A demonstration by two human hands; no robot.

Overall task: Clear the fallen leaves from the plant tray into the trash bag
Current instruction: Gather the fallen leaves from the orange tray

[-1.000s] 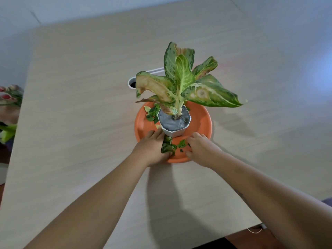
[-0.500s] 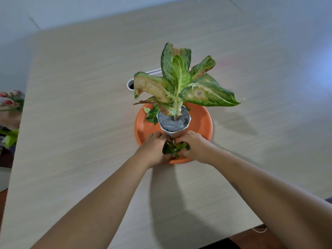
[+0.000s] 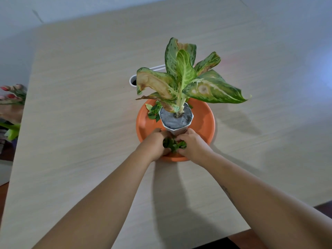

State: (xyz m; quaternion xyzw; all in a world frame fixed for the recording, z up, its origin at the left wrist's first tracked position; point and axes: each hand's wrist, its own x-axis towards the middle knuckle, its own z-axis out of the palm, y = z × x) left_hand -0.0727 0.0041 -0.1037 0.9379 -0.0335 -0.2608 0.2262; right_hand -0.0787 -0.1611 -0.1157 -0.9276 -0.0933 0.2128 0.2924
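Both hands are down on the near rim of the tray (image 3: 203,121), cupped toward each other with a clump of leaves (image 3: 173,145) pressed between them. Left hand (image 3: 156,144) curls in from one side, right hand (image 3: 193,145) from the other, fingers bent around the pile and neither one flat. The clump sits dead centre between the two, touching both palms, so neither hand is nearer; it has to lift straight up and toward the body to clear the rim.

More leaves (image 3: 153,111) lie on the tray's far left, beside the pot (image 3: 177,124) and partly under the drooping foliage of the plant (image 3: 185,81). Judging by where they sit, the left hand has the shorter way there.

Round, smooth orange plastic, that tray, with a shallow raised lip. White faceted pot, grey fill on top. Small, thin, glossy green leaves, light enough to slip out of a loose hold. Pale wood-grain desk (image 3: 80,114). No trash bag in sight.
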